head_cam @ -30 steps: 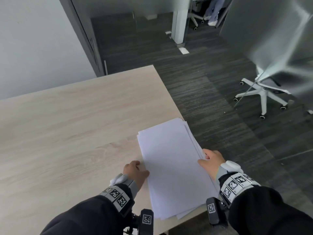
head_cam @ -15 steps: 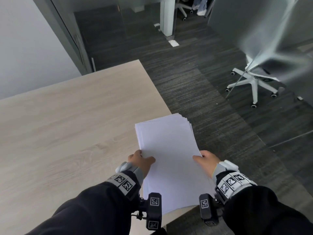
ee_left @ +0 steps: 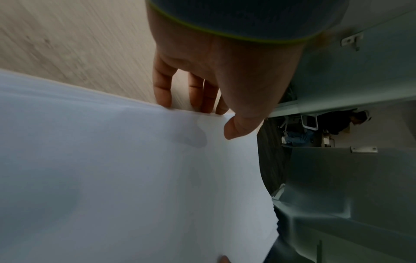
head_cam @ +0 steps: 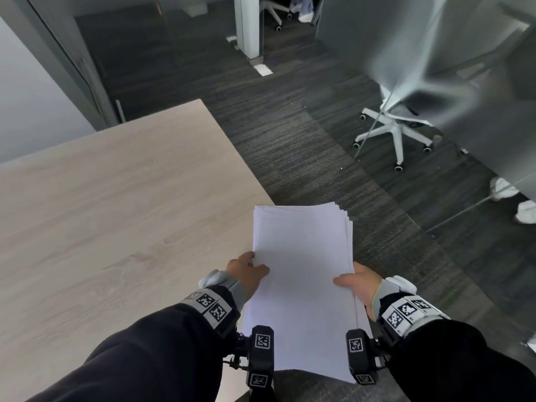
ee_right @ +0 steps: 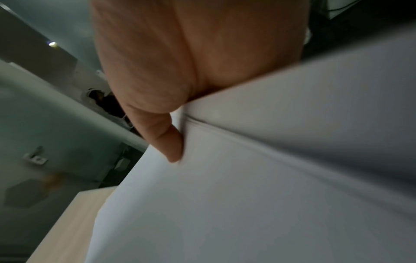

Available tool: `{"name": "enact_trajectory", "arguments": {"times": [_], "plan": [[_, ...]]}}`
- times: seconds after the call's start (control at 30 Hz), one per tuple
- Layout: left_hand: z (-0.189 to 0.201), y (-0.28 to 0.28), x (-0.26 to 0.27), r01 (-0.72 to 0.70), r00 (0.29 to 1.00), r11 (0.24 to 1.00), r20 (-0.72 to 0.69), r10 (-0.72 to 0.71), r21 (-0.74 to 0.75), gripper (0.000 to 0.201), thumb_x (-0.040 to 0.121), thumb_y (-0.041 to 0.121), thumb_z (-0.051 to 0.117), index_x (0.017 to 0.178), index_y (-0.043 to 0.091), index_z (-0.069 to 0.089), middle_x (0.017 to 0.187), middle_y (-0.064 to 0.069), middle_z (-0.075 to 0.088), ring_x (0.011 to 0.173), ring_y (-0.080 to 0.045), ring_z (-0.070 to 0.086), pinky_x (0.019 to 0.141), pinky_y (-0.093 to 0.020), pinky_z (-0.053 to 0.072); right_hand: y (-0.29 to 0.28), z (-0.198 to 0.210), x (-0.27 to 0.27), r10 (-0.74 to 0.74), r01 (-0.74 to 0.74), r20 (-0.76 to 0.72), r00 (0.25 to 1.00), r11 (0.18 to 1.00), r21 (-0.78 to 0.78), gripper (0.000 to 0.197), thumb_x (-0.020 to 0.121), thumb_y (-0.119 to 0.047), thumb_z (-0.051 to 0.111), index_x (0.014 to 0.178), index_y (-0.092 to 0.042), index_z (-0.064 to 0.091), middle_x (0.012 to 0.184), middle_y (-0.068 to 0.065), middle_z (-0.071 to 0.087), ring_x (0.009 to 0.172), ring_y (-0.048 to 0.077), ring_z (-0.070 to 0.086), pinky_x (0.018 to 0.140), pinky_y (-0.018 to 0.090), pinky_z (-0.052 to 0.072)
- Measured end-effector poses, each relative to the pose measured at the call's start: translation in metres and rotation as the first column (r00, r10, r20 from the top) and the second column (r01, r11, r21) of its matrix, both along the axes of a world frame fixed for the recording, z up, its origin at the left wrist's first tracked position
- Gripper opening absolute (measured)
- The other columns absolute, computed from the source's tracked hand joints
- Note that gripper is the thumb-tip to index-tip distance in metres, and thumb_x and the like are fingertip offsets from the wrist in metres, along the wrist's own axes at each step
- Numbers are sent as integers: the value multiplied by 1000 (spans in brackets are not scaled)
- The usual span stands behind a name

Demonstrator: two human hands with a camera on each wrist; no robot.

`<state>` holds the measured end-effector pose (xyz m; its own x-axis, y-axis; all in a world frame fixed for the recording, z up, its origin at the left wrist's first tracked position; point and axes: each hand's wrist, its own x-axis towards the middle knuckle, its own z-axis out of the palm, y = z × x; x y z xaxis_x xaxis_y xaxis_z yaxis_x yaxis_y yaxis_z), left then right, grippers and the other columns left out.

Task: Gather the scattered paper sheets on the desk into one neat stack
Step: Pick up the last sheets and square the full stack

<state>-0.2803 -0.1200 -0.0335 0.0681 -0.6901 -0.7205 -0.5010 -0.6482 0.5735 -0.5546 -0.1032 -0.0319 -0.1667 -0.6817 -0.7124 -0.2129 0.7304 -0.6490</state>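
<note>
A stack of white paper sheets [head_cam: 301, 274] is held off the right edge of the light wood desk [head_cam: 121, 204], its far right edges slightly fanned. My left hand [head_cam: 249, 271] grips the stack's left edge, thumb on top [ee_left: 236, 128] and fingers [ee_left: 162, 89] underneath. My right hand [head_cam: 356, 281] grips the right edge, thumb on top of the sheets [ee_right: 166, 142], fingers hidden beneath. The paper [ee_left: 126, 178] fills most of the left wrist view, and the paper [ee_right: 258, 186] does the same in the right wrist view.
Dark carpet [head_cam: 304, 134] lies to the right of the desk. A white office chair base [head_cam: 397, 132] stands behind a glass partition [head_cam: 435, 53]. Someone's white shoes [head_cam: 519, 204] are at the far right. A grey wall [head_cam: 29, 97] runs behind the desk.
Both hands have lifted the stack off the desk's right edge and turned it straighter, and the sheets look more squared. The head view has shifted right.
</note>
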Motion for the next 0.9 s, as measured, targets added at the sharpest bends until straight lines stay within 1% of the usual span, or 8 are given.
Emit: {"name": "enact_trajectory", "arguments": {"times": [0.17, 0.23, 0.3, 0.4, 0.5, 0.6, 0.73, 0.9], "plan": [[4, 3, 33, -136, 990, 990, 20, 137, -35, 105, 47, 63, 67, 146, 31, 46, 128, 0, 60, 108, -29, 64, 96, -48, 55, -3, 24, 35, 85, -76, 59, 995, 986, -149, 33, 85, 4, 63, 95, -27, 66, 102, 7, 74, 99, 31, 69, 95, 49, 53], [13, 3, 49, -196, 979, 976, 35, 200, -98, 102, 63, 58, 81, 150, 28, 38, 135, -3, 56, 116, -31, 60, 100, -50, 51, -5, 34, 50, 97, -70, 137, 986, 979, -190, 32, 81, 1, 66, 99, -25, 69, 102, 7, 75, 100, 32, 69, 95, 51, 53], [25, 4, 72, -388, 911, 916, -190, 366, -101, 97, 73, 36, 89, 152, 23, 34, 137, -3, 57, 117, -31, 62, 98, -50, 52, -8, 44, 69, 117, -67, 223, 968, 974, -217, 34, 77, -3, 67, 105, -21, 69, 104, 8, 76, 102, 33, 69, 96, 52, 52], [53, 9, 99, -528, 718, 849, -534, 447, 0, 77, 67, 15, 89, 136, 12, 55, 121, -10, 72, 101, -31, 72, 82, -42, 59, -18, 56, 94, 173, -93, 297, 939, 960, -263, 32, 86, 5, 63, 106, -18, 68, 102, 6, 77, 99, 30, 71, 94, 49, 53], [82, 17, 122, -613, 626, 789, -639, 448, -48, 56, 65, 10, 84, 117, 7, 67, 112, -16, 75, 91, -29, 75, 71, -36, 61, -27, 73, 121, 292, -180, 301, 908, 920, -349, 35, 91, 7, 58, 107, -23, 67, 100, -3, 77, 98, 20, 71, 92, 40, 53], [102, 22, 141, -695, 572, 704, -706, 416, -148, 38, 72, 8, 78, 109, 6, 70, 103, -14, 77, 84, -25, 75, 67, -31, 61, -36, 86, 144, 367, -225, 283, 886, 874, -430, 29, 86, -1, 65, 103, -23, 69, 102, -3, 77, 100, 18, 71, 94, 39, 52], [112, 28, 163, -738, 573, 605, -751, 327, -300, 25, 73, 2, 77, 92, 17, 81, 96, -4, 78, 84, -19, 74, 69, -28, 59, -51, 99, 170, 409, -234, 287, 866, 840, -490, 23, 78, -17, 70, 101, -19, 74, 105, 4, 76, 104, 24, 70, 96, 45, 52], [101, 39, 175, -736, 606, 567, -733, 310, -369, 27, 72, 7, 69, 89, 23, 83, 97, -2, 79, 90, -17, 74, 75, -24, 58, -57, 97, 188, 440, -302, 167, 882, 802, -516, 15, 88, -12, 70, 89, -26, 75, 95, -10, 77, 98, 13, 70, 97, 36, 50]]}}
